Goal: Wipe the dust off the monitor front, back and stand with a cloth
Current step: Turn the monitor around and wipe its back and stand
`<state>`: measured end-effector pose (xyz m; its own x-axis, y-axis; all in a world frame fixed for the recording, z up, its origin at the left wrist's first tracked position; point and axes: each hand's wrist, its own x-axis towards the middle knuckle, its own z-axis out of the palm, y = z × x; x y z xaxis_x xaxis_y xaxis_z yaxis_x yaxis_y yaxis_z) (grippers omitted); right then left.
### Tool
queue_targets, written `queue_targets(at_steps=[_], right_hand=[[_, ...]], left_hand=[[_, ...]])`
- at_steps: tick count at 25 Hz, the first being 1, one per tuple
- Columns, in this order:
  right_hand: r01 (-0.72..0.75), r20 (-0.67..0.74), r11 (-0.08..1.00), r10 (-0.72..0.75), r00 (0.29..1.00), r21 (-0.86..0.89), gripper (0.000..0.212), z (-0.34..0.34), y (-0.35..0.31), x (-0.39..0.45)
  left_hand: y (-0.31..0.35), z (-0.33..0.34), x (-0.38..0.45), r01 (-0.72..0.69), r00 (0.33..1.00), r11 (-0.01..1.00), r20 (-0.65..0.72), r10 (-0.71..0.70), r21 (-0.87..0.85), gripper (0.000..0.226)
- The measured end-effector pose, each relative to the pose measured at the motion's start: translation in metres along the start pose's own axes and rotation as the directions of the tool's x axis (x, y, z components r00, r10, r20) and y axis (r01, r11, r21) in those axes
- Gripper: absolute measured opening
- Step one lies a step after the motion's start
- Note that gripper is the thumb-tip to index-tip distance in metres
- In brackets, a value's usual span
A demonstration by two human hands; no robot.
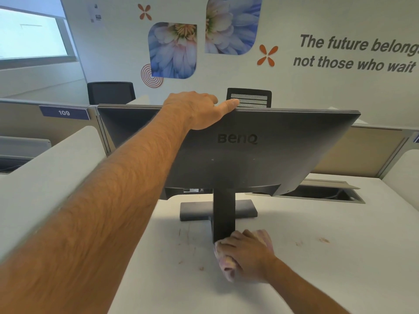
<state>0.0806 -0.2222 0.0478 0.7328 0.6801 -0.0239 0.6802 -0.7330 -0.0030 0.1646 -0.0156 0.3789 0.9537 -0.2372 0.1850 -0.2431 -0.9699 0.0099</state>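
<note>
The room is bright and the light is soft. A window [31,35] at the top left glows white. A dark shadow lies on the desk [317,257] under the monitor [260,155]. Straight lines bend near the edges. The picture looks a little blurry.

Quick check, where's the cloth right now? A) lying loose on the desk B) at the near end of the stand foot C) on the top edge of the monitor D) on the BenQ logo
B: the right hand presses the cloth against the near end of the stand foot, while the left hand grips the monitor top edge.
</note>
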Motion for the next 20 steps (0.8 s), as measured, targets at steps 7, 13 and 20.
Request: queue_targets(at_steps=[7, 13, 20], right_hand=[[-0.093, -0.049, 0.995, 0.095, 0.994, 0.045, 0.058, 0.0, -0.002, 0.0], [-0.162, -0.065, 0.986, 0.165, 0.984, 0.05, 0.063, -0.002, -0.002, 0.004], [-0.214, -0.059, 0.967, 0.224, 0.973, 0.137, 0.057, -0.014, -0.004, 0.001]], left_hand=[[-0.001, 0.001, 0.003, 0.0, 1.0, 1.0, 0.0, 0.0, -0.006, 0.092], [-0.002, 0.003, 0.005, -0.005, 1.0, 1.0, -0.007, 0.005, -0.004, 0.093], [-0.001, 0.003, 0.005, -0.012, 1.0, 1.0, -0.017, 0.012, 0.012, 0.093]])
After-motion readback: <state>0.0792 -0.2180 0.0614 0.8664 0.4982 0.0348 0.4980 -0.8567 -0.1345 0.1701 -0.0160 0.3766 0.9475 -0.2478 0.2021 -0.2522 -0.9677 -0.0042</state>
